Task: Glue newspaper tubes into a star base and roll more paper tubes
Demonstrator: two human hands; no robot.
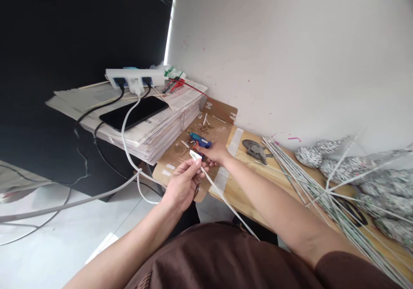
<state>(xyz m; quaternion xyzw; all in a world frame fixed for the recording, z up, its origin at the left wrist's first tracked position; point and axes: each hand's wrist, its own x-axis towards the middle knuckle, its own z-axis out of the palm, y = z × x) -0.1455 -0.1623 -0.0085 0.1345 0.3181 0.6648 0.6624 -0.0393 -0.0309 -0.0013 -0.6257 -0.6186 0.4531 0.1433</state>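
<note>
My left hand [184,180] pinches a thin white rolled paper stick [222,195] near its upper end, which widens into a flat white tip [195,155]. From there the stick slants down to the right, towards my lap. My right hand [215,153] is closed around a blue glue gun [204,141] with a teal front and an orange trigger. The gun's nozzle points up and left, just above the flat tip. Both hands are close together over a brown cardboard sheet [180,162] marked with dried glue and paper scraps.
At the left, a newspaper stack [174,129] carries a black phone [134,112], a white power strip [135,77] and red-handled pliers [174,85]. Cables hang in front. Along the wooden table [240,160] lie a grey cloth-like object [256,150], several paper sticks [290,172] and newsprint-wrapped shapes [342,168].
</note>
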